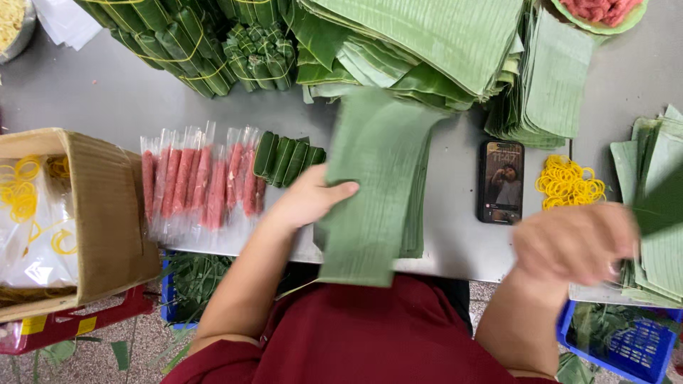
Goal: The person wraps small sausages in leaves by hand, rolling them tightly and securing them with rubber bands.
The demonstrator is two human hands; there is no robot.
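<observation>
Leaf strip: a long cut banana leaf strip (373, 178) lies on top of a small stack of the same, at the near edge of the grey worktop (92, 92), its lower end hanging over the rim toward the person.
Handling: it looks light, thin and limp, likely to tear along its ribs; a flat pinch at the side edge seems the safest hold (not the overhanging tip).
Left hand: the left hand (306, 199) rests at 9 o'clock of the strip, forearm coming up from the lap, wrist straight, thumb lying flat on the leaf edge; the fingers are loosely curled, pressing rather than closed around it.
Right hand: the right hand (576, 242) is blurred at 3 o'clock, well apart from the strip, next to the leaf pile (658, 213) at the right edge; whether its fingers grip a leaf I cannot tell.
Around: meat sticks in clear sleeves (203, 181) and small wrapped rolls (284, 156) lie at 9 o'clock, a phone (500, 181) and yellow rubber bands (569, 181) at 3 o'clock, big leaf stacks (427, 43) at 12 o'clock.
</observation>
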